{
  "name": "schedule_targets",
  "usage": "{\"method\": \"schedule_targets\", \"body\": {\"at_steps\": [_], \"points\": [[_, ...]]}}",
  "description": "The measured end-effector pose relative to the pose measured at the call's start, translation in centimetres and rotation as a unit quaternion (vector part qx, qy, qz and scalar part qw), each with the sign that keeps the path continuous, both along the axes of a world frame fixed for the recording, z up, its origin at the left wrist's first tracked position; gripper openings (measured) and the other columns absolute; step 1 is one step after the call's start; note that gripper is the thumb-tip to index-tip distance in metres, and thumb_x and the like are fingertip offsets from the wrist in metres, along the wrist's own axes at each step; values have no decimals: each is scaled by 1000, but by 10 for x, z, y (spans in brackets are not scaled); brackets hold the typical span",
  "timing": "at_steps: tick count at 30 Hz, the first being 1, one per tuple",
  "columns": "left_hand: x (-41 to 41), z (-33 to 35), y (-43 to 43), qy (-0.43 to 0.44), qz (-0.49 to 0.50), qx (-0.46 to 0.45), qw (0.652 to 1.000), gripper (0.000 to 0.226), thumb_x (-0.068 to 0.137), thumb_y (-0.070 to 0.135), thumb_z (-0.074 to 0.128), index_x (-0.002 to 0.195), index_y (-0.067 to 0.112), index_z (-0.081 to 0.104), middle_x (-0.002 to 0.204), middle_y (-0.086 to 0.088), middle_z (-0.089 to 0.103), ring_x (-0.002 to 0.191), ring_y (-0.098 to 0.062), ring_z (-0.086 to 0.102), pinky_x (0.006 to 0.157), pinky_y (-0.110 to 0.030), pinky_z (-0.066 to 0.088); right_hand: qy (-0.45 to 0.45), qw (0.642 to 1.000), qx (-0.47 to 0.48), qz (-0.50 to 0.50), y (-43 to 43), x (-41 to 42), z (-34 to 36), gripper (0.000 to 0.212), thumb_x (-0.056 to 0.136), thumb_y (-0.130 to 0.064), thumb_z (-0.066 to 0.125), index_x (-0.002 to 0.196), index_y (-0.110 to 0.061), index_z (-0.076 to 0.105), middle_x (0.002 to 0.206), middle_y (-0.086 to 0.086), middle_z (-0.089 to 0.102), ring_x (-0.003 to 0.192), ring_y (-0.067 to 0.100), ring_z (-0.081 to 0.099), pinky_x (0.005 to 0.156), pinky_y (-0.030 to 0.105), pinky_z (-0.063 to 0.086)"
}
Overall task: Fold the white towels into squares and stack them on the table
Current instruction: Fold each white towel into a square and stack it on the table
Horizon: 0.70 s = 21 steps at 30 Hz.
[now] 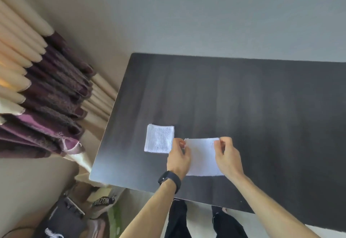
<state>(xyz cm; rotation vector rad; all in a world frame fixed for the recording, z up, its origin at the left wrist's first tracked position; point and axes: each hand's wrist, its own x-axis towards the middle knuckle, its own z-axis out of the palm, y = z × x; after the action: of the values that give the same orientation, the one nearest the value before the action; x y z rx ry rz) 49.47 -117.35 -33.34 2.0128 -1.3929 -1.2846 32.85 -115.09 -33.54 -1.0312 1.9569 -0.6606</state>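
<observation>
Containers: a dark bag (65,219) and a pale bag with printed lettering (105,200) sit on the floor left of the table; what is in them cannot be made out
Table (252,106): a dark rectangular top with a faint wood grain, smooth with a dull sheen, its corners rounded
Folded towel (159,138): white terry cloth with a nubby pile and a flat hem along its left edge, folded into a neat square, lying flat on the table's near left part
Second towel (203,158): white, same soft pile, a taller rectangle just right of the folded square and apart from it, over the table near its front edge
Left hand (178,158): thumb and fingers pinched together on the second towel's far left corner
Right hand (227,155): thumb and forefinger clamped on the far right corner, the other fingers curled behind
Wristband (170,180): a black, matte band on the left wrist
Curtains (46,88): deep pleats at the left, cream fabric above a dark purple patterned band
Wall (206,13): plain, pale grey
</observation>
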Motion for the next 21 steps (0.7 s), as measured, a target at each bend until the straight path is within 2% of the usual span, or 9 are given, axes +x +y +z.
{"method": "schedule_targets", "body": {"at_steps": [5, 10, 13, 16, 18, 21], "points": [[8, -48, -51, 5, -51, 32, 998, 6, 98, 28, 46, 100, 32, 43, 98, 20, 57, 82, -12, 59, 75, -42, 56, 48, 998, 20, -29, -34, 10, -39, 14, 102, -35, 40, 108, -24, 46, 85, -9, 63, 77, 15, 61, 67, 36, 51], [10, -83, -80, -23, -78, 38, 996, 3, 100, 28, 44, 101, 31, 43, 100, 11, 61, 85, -13, 59, 78, -40, 54, 96, 993, 50, -44, -58, 16, -79, 19, 102, -37, 40, 113, -23, 49, 86, -11, 63, 77, 13, 61, 67, 36, 52], [9, -95, -87, -76, -103, 28, 991, 3, 99, 30, 44, 99, 32, 41, 99, 10, 60, 82, -15, 59, 69, -36, 52, 140, 987, 61, -40, -67, 18, -94, 22, 101, -40, 39, 112, -25, 49, 84, -14, 61, 77, 16, 61, 68, 38, 53], [10, -99, -86, -111, -129, 9, 985, 2, 99, 30, 45, 101, 28, 44, 98, 7, 59, 79, -18, 58, 63, -32, 46, 175, 982, 60, -28, -68, 18, -99, 21, 102, -40, 40, 110, -24, 51, 84, -14, 61, 73, 13, 58, 59, 29, 43], [13, -99, -86, -113, -142, -1, 983, 8, 99, 33, 45, 105, 27, 47, 103, 7, 59, 81, -19, 59, 65, -32, 47, 190, 980, 64, -14, -67, 17, -101, 21, 102, -40, 39, 107, -23, 51, 85, -12, 61, 70, 10, 55, 54, 24, 36], [20, -97, -84, -130, -150, -21, 980, 18, 99, 38, 46, 114, 29, 51, 117, 9, 52, 82, -21, 61, 69, -34, 52, 243, 969, 55, -3, -64, 15, -102, 27, 99, -45, 40, 106, -22, 54, 84, -11, 61, 74, 15, 57, 58, 30, 47]]}}
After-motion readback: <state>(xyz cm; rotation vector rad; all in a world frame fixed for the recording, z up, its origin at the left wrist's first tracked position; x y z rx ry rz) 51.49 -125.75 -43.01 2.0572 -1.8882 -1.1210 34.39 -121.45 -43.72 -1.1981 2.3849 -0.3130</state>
